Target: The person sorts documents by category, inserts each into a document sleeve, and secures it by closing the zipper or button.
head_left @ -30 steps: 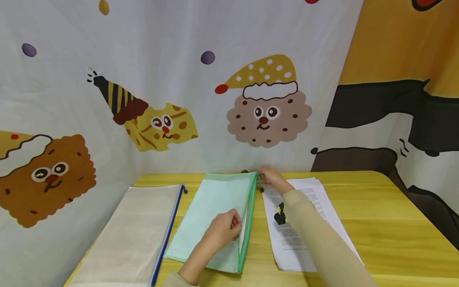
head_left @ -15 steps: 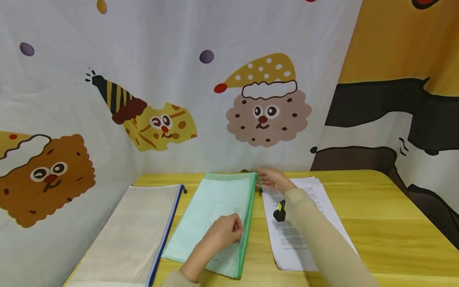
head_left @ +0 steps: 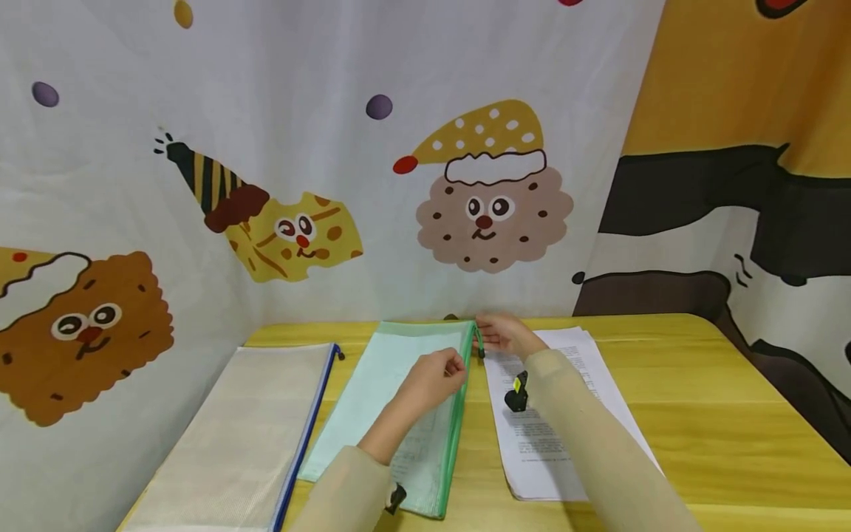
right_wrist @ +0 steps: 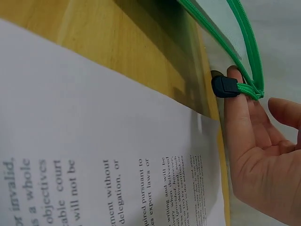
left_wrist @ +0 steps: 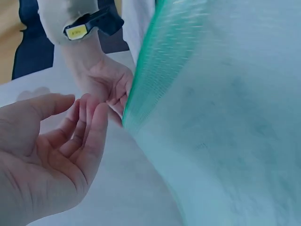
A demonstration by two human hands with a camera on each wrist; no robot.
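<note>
A green mesh zipper pouch [head_left: 362, 399] lies mid-table with printed paper showing through it. My left hand [head_left: 431, 380] is over its right side, near the green zipper edge. In the left wrist view, the left fingers [left_wrist: 94, 136] are loosely bent, thumb apart, with nothing between them. At the pouch's far right corner is my right hand [head_left: 507, 336]. Its fingers [right_wrist: 240, 122] touch that corner beside the dark zipper pull [right_wrist: 225, 87] on a green cord, and the thumb stands away. In the right wrist view, the two zipper edges [right_wrist: 254, 52] spread apart from the corner.
A stack of printed paper [head_left: 545, 451] lies right of the pouch, partly under the right forearm. To the left is a pale mesh pouch [head_left: 233, 436] with a blue zipper. A patterned cloth [head_left: 319, 148] hangs behind the wooden table [head_left: 718, 414].
My left hand has moved away from me along the zipper edge, toward the far corner. The gap along that edge looks narrower. The right hand stays at the corner.
</note>
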